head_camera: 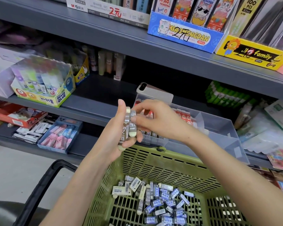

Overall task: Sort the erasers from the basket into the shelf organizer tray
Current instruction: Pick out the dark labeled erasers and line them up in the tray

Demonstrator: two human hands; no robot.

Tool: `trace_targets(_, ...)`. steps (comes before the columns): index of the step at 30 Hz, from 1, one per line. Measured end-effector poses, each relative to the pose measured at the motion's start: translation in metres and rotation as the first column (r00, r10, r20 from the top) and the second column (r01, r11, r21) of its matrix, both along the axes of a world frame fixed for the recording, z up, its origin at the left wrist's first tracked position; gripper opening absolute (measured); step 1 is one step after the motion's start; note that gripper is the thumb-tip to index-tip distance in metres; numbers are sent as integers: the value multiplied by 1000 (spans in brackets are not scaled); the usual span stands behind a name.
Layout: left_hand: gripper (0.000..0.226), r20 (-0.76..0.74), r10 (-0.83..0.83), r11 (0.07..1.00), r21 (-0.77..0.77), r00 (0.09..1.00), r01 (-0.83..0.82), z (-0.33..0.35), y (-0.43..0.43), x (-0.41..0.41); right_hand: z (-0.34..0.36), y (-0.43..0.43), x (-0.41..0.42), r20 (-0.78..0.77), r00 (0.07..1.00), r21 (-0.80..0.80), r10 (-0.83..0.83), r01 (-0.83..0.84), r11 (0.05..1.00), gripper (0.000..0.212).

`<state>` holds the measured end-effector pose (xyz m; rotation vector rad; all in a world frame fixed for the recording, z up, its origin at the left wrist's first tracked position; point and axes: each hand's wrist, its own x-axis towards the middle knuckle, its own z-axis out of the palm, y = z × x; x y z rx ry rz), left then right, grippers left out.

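Erasers (160,198) lie loose by the dozen on the floor of the near green basket (170,159), so I judge most of the sorting is left. Above its far rim the left hand (114,136) grips at least 2 brown-sleeved erasers (127,126) side by side, long axes upright, pale ends up and down. The right hand (155,119) pinches the upper end of 1. Farther off, the clear tray (219,128) on the shelf (91,108) already holds a brown-sleeved row (153,133) and red ones (185,116).
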<state>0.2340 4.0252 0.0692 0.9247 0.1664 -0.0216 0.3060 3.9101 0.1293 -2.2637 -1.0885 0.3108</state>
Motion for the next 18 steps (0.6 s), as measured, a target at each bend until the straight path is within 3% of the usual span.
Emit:
trace_targets(2,76,-38,75,997,-3,996,-75,1,2,1,3,1,-2,-249,968,190,-28,77,979,4)
trace_targets(4,68,-125,206,976,-44,970,-213,-1,7,2,4,2,3,-511,859,360,-29,245,900,8)
trace_targets(7,58,-241,376,902,-127,895,-413,-3,18,3,2,1,14,-739,672,375,38,364,853,6)
trace_targets(9,52,-266,446,858,-145,854,-493,-5,23,1,-5,-2,20,-681,730,234,-61,296,926,20)
trace_targets(12,41,-279,486,828,-156,828,-539,-5,24,-1,-16,-3,28,-377,906,-57,-195,187,981,29)
trace_targets(15,28,-277,490,828,-147,826,-541,-4,22,-1,-20,2,34,-269,942,-171,-202,159,972,16)
trace_targets(18,25,-256,482,840,-137,838,-525,-3,21,-1,-21,7,34,-309,927,-160,-214,171,972,22)
